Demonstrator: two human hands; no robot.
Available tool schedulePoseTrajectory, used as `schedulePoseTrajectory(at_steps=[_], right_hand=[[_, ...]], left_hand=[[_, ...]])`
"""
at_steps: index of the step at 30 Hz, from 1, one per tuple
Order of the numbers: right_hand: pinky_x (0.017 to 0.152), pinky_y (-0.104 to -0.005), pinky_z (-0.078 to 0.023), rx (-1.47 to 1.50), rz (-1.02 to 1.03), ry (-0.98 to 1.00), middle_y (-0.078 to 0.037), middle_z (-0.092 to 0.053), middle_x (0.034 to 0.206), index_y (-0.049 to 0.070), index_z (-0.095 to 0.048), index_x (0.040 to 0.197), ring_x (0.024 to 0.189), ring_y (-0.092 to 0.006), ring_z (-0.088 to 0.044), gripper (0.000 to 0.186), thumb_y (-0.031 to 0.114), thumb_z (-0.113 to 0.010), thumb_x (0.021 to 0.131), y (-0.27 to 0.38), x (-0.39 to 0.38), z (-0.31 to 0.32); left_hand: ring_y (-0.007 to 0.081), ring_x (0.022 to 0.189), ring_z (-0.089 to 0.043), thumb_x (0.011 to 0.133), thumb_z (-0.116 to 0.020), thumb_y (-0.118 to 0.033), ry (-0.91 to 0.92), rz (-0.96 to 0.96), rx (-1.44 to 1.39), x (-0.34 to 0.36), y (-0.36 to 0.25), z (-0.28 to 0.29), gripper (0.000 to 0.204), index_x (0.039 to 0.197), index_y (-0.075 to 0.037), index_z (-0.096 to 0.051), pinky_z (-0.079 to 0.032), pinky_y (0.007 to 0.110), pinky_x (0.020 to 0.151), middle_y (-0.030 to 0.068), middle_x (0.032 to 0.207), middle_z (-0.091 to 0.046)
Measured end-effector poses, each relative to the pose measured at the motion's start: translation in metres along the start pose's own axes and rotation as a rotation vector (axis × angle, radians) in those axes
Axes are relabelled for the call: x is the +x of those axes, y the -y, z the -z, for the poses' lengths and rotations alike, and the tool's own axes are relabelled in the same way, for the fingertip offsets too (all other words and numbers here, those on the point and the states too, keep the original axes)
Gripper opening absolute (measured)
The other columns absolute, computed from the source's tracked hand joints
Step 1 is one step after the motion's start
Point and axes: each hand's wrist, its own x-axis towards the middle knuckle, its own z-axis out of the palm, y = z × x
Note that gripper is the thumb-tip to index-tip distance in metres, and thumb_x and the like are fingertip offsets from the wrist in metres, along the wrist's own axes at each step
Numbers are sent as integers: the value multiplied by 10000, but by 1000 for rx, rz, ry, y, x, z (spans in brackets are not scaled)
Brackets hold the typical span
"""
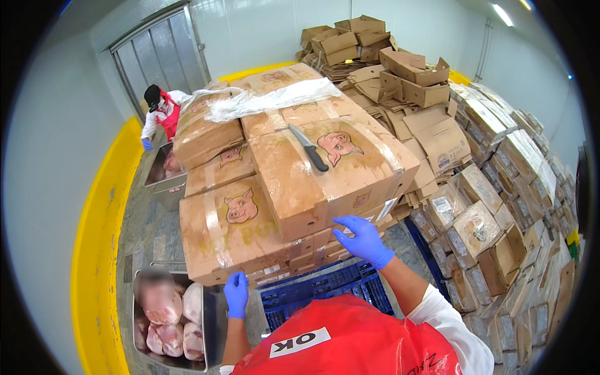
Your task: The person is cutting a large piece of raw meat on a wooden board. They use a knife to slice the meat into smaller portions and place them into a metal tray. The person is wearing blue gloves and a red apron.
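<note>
White-walled room (pixel 262 37); blue pallet (pixel 369 284) on floor (pixel 156 231). Knife (pixel 308 147) lies atop the upper front carton (pixel 337 178), directly ahead. Right hand (pixel 365 242) is just beside that carton, grip apart. Left hand (pixel 236 295) is near the lower carton (pixel 219 231); grip state: cannot tell.

Gry flr (pixel 134 228) carries steel tub (pixel 213 325) w/ meat at 7–8 o'clock, 2nd tub (pixel 170 196) approx. 9, blue plt. (pixel 325 294) approx. 6, 2nd blue plt. (pixel 427 256) approx. 4.
</note>
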Motion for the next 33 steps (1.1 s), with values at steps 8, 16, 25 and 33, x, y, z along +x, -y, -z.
schedulePoseTrajectory(at_steps=[8,16,25,33], right_hand=[[1028,-447,-500,-104,69,-201,-191,-632,1321,58,-623,1333,1204,-366,-611,585,213,-837,811,-25,72,24],[1118,-453,-432,-93,214,-1,-219,-503,1480,43,-531,1437,1354,-384,-492,758,271,-851,790,-115,275,16],[1161,-461,-386,-261,143,314,-227,-455,1541,55,-398,1548,1410,-430,-426,952,502,-787,802,-253,529,-137],[859,-493,-556,-202,26,58,-241,-729,982,3,-712,976,947,-410,-715,287,268,-621,916,-315,648,-208]], left_hand=[[155,945,-674,915,-771,-214,208,-4,-42,90,-109,-46,445,1297,-31,-635,-547,315,838,88,1090,-698],[380,1466,-360,816,-783,-530,349,-188,667,87,-137,-64,881,1499,-69,-470,-285,612,1171,191,1558,-426],[421,1553,-179,780,-804,-494,201,114,912,69,-119,-115,919,1545,-135,-440,-171,760,1145,153,1675,-264],[408,1555,-180,857,-769,-353,139,287,822,72,-130,-121,727,1509,-172,-503,-213,740,1156,95,1681,-274]])
